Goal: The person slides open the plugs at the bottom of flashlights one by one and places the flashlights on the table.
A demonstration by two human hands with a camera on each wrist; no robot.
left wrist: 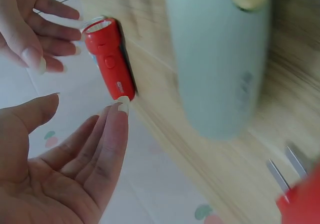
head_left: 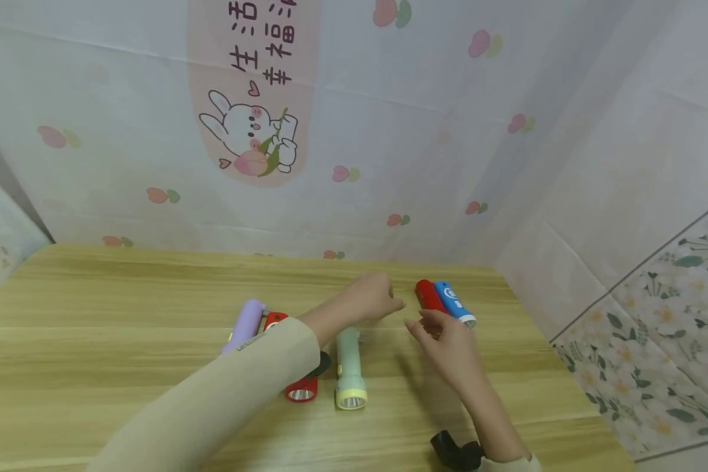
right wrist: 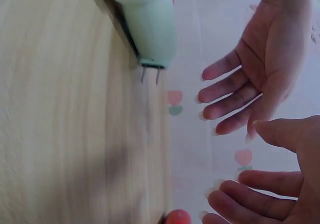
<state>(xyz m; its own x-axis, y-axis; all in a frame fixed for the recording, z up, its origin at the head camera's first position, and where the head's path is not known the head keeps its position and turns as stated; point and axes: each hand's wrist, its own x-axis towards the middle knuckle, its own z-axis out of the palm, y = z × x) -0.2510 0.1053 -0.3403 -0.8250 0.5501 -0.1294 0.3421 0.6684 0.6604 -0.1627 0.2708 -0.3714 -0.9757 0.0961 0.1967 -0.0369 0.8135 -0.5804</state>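
My left hand (head_left: 366, 298) hovers over the table just behind a mint-green flashlight (head_left: 349, 367), with its fingers loosely bent and nothing in them. Facing it, my right hand (head_left: 448, 344) is raised near a red flashlight (head_left: 429, 295) and a blue flashlight (head_left: 454, 303) that lie side by side. Thumb and fingers of the right hand (right wrist: 270, 189) are spread apart around bare air. In the right wrist view, two metal prongs stick out from the tail of the mint-green flashlight (right wrist: 152, 32).
Left of the mint-green flashlight lie a purple flashlight (head_left: 248, 324) and another red flashlight (head_left: 301, 391), partly hidden by my left sleeve (head_left: 230, 387). The wooden table (head_left: 124, 295) ends at a printed curtain (head_left: 389, 131) behind and a floral cloth (head_left: 655, 367) on the right.
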